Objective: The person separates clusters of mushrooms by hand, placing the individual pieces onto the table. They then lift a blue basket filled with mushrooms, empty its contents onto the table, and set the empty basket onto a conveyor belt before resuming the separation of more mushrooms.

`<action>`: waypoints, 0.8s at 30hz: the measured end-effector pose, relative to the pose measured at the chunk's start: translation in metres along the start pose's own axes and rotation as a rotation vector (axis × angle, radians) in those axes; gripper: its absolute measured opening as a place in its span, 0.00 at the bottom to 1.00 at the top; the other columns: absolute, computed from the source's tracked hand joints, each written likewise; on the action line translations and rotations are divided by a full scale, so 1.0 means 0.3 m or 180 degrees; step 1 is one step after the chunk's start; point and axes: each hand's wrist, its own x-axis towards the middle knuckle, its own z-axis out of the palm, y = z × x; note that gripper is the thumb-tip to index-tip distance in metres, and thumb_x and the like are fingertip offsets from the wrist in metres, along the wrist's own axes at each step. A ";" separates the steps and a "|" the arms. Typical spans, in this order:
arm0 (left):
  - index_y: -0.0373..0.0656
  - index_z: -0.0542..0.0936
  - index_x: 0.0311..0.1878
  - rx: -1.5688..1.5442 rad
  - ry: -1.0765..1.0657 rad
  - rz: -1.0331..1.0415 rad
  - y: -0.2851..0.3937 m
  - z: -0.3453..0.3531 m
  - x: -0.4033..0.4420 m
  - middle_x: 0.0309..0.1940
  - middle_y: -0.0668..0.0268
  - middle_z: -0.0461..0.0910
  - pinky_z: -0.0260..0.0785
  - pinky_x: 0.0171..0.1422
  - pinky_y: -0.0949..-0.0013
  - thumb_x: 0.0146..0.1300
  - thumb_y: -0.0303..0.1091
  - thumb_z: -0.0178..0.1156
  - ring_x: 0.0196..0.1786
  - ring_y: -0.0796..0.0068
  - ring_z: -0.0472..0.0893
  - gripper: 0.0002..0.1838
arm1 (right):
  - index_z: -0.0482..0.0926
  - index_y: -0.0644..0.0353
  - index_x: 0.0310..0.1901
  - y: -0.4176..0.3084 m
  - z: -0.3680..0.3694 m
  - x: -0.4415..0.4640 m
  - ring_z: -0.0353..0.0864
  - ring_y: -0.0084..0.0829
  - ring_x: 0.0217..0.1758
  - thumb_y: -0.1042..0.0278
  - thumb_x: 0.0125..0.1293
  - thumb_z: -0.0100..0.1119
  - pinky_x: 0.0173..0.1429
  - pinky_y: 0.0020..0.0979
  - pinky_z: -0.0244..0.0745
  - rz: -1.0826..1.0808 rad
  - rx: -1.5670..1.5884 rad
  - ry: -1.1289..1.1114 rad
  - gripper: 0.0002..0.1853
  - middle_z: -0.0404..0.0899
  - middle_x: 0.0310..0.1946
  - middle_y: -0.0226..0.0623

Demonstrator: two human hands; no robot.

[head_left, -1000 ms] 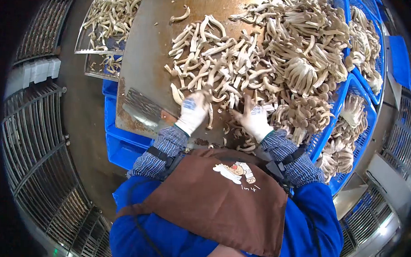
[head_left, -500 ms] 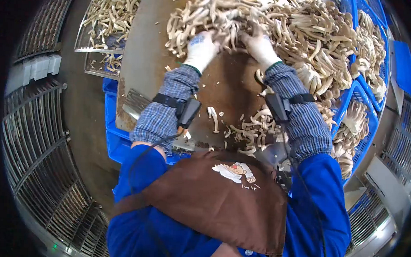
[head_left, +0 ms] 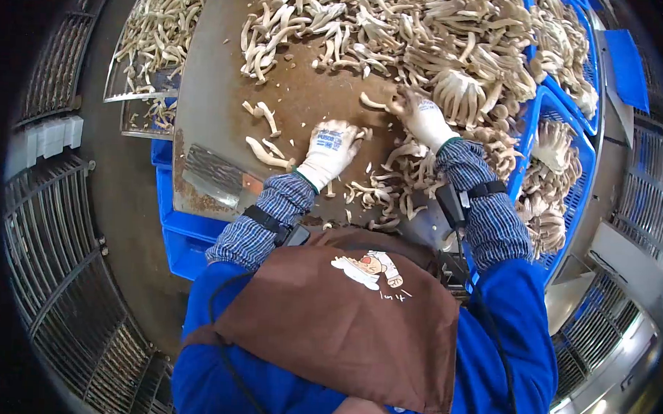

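Note:
My left hand [head_left: 332, 149], in a white glove with blue print, is low over the metal table [head_left: 227, 72], its fingers curled round a small mushroom piece [head_left: 365, 134]. To its right, my right hand [head_left: 422, 117] is gloved too, its fingertips closed on a single mushroom [head_left: 373, 102] beside the big heap. Loose mushrooms [head_left: 264, 152] lie left of my left hand. A wide pile of separated mushrooms [head_left: 337, 32] spreads beyond both hands, and large clusters [head_left: 459, 95] are heaped at the right.
A broad metal blade [head_left: 214, 175] lies at the table's left edge. Blue baskets [head_left: 582, 172] with mushroom clusters stand at the right. A tray [head_left: 139, 98] of mushrooms is at the upper left, above blue crates [head_left: 188, 242]. Small scraps [head_left: 387, 191] lie near the apron.
The mushrooms in front of my hands were pushed away to the far side. Both hands have since come back nearer my body, the left lower than the right.

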 end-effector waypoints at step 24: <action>0.31 0.59 0.70 -0.3049 0.0281 -0.1023 0.060 0.069 -0.170 0.63 0.42 0.68 0.62 0.69 0.61 0.58 0.60 0.66 0.64 0.51 0.71 0.49 | 0.79 0.65 0.48 -0.202 0.162 -0.325 0.83 0.49 0.40 0.56 0.63 0.61 0.46 0.44 0.77 0.0152 -0.0030 0.0558 0.20 0.83 0.37 0.51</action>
